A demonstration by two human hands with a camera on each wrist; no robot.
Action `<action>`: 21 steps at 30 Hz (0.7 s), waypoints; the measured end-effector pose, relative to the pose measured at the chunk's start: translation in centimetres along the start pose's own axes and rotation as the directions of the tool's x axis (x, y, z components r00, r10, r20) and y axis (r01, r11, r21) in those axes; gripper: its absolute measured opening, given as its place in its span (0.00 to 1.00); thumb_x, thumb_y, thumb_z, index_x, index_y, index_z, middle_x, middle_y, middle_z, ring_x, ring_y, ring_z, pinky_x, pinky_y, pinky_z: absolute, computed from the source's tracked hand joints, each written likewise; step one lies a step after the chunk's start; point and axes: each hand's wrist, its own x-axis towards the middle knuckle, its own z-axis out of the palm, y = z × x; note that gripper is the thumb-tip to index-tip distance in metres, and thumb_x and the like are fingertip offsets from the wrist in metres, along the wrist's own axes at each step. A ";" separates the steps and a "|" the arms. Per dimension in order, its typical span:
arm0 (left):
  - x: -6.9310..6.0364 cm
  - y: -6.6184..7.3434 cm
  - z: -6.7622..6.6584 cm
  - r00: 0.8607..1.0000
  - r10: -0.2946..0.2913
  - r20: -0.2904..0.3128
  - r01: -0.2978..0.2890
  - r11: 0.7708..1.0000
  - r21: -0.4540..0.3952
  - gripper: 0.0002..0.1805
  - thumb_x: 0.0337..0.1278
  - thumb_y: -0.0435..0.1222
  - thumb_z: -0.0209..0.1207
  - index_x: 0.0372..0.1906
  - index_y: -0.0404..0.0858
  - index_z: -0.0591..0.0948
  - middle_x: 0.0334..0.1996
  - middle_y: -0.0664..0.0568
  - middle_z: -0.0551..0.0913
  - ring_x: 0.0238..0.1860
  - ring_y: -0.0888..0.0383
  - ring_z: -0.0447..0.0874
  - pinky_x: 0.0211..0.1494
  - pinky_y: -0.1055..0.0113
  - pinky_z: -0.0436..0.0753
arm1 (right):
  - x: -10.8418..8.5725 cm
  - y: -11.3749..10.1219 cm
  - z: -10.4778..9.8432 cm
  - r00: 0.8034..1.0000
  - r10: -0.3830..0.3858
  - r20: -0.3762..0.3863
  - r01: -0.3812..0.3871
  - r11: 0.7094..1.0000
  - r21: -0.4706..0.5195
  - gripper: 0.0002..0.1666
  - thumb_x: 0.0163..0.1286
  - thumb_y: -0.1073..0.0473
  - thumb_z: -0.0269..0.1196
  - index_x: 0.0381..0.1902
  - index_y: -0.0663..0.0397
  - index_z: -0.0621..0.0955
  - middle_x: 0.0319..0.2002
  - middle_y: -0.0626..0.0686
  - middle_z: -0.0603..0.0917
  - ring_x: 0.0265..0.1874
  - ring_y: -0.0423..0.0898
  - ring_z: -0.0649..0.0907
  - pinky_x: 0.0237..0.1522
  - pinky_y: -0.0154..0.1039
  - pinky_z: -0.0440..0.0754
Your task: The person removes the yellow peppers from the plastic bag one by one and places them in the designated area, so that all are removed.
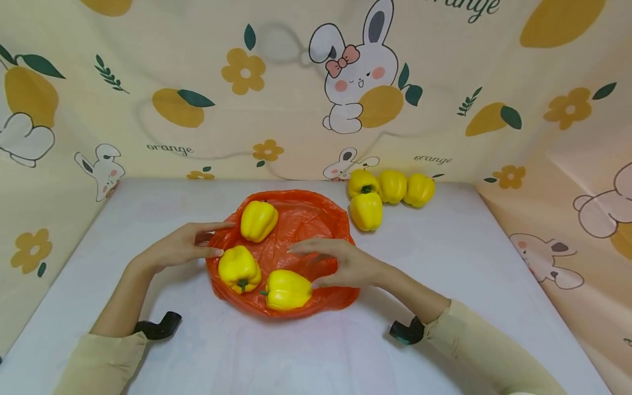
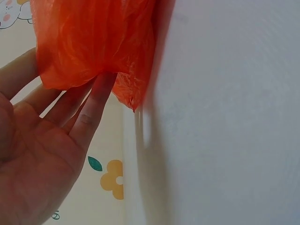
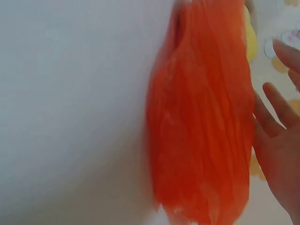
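Observation:
A red plastic bag (image 1: 308, 219) lies spread open on the table, with three yellow bell peppers in it: one at the back (image 1: 259, 221), one at the left (image 1: 239, 269) and one at the front (image 1: 288, 289). My left hand (image 1: 185, 244) reaches over the bag's left rim, its fingers fairly straight. In the left wrist view the fingertips of the left hand (image 2: 44, 145) disappear behind the bag's wall (image 2: 93, 42). My right hand (image 1: 345, 263) hovers over the bag's right side with fingers spread, its thumb close to the front pepper; I cannot tell whether they touch.
Several more yellow bell peppers (image 1: 392, 186) stand grouped at the table's back edge, right of the bag. A patterned cloth (image 1: 286, 120) hangs behind and beside the white table (image 1: 276, 356). Black wrist devices (image 1: 160, 326) sit on both forearms.

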 end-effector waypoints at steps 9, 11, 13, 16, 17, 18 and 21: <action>-0.1 0.0 0.1 1.000 0.003 -0.006 -0.003 1.000 -0.005 0.34 0.62 0.42 0.66 0.72 0.44 0.70 0.71 0.41 0.68 0.66 0.39 0.68 0.66 0.41 0.71 | 1.5 0.5 1.5 0.979 0.020 0.202 -0.017 1.000 -0.018 0.42 0.64 0.57 0.71 0.74 0.46 0.68 0.73 0.45 0.67 0.71 0.40 0.65 0.69 0.43 0.68; 0.0 -0.1 0.1 1.000 0.004 -0.002 -0.004 1.000 -0.008 0.34 0.62 0.42 0.66 0.72 0.44 0.70 0.71 0.41 0.68 0.66 0.39 0.68 0.66 0.41 0.71 | 1.5 0.7 1.7 0.973 0.051 0.225 -0.045 0.998 -0.035 0.43 0.64 0.55 0.71 0.74 0.43 0.66 0.73 0.42 0.65 0.72 0.39 0.63 0.72 0.43 0.64; 0.0 0.0 0.1 1.000 0.001 -0.004 -0.001 1.000 -0.009 0.34 0.62 0.42 0.66 0.72 0.45 0.70 0.71 0.41 0.68 0.67 0.39 0.68 0.66 0.41 0.71 | 1.6 0.8 1.8 0.965 0.075 0.251 -0.062 0.996 -0.059 0.45 0.64 0.53 0.71 0.75 0.41 0.65 0.73 0.39 0.64 0.72 0.38 0.62 0.73 0.43 0.61; 0.1 0.0 0.0 1.000 0.003 -0.011 -0.004 1.000 -0.006 0.34 0.62 0.43 0.66 0.72 0.46 0.71 0.71 0.41 0.68 0.67 0.38 0.68 0.66 0.42 0.72 | 1.6 0.9 1.9 0.954 0.099 0.282 -0.075 0.993 -0.095 0.47 0.63 0.52 0.72 0.76 0.37 0.63 0.73 0.36 0.63 0.73 0.38 0.61 0.74 0.44 0.59; 0.0 0.0 0.0 1.000 0.002 -0.015 -0.002 1.000 -0.004 0.34 0.62 0.43 0.66 0.72 0.46 0.71 0.71 0.41 0.68 0.67 0.38 0.68 0.65 0.42 0.72 | 1.7 1.0 2.0 0.951 0.104 0.292 -0.077 0.992 -0.102 0.48 0.63 0.52 0.72 0.77 0.36 0.62 0.73 0.35 0.63 0.73 0.37 0.61 0.74 0.44 0.59; -0.1 0.0 0.0 1.000 -0.001 -0.018 0.001 1.000 -0.005 0.34 0.62 0.43 0.66 0.72 0.47 0.71 0.71 0.41 0.69 0.66 0.39 0.69 0.65 0.42 0.73 | 1.7 1.0 2.1 0.948 0.110 0.299 -0.081 0.991 -0.107 0.48 0.63 0.53 0.72 0.77 0.35 0.62 0.73 0.35 0.63 0.73 0.37 0.61 0.74 0.44 0.59; -0.2 0.0 0.0 1.000 -0.005 -0.018 0.005 1.000 0.001 0.33 0.61 0.44 0.66 0.72 0.48 0.71 0.70 0.42 0.70 0.64 0.40 0.71 0.64 0.43 0.75 | 1.8 1.0 2.1 0.943 0.133 0.306 -0.102 0.988 -0.115 0.49 0.62 0.54 0.72 0.77 0.32 0.61 0.73 0.34 0.63 0.72 0.36 0.61 0.73 0.43 0.60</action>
